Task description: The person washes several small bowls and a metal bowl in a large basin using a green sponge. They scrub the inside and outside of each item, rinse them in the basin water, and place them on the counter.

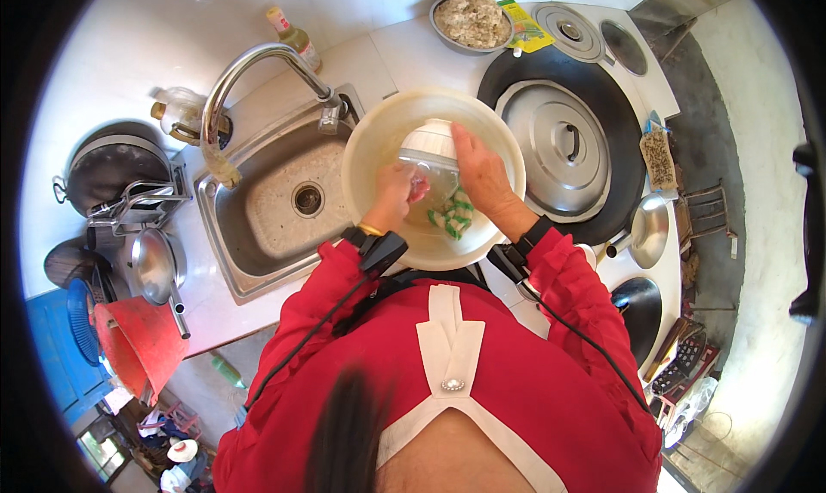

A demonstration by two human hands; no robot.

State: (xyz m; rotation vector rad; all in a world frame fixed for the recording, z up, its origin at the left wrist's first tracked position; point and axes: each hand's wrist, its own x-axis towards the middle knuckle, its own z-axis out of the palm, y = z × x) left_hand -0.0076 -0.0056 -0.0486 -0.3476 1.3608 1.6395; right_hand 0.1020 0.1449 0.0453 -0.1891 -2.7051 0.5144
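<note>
A white bowl point(431, 138) is tilted on its side over a large cream plastic basin point(361, 151). My right hand point(484, 170) grips the bowl from its right side, fingers along the outer wall. My left hand point(391, 196) is at the bowl's lower left, its fingers partly hidden by the rim. Something pinkish red point(419, 188) shows at the left fingertips; whether it is a cloth or wet fingers is unclear. Below the bowl, a green-and-white striped cloth point(453, 215) lies in the basin, which appears to hold some water.
Left of the basin is a stainless steel sink point(258, 235) under a curved chrome faucet point(226, 93). A lidded wok point(558, 148) sits at the right. Behind stand a bowl of pale food point(471, 20) and a glass bottle point(297, 41). A red bucket point(142, 338) is at lower left.
</note>
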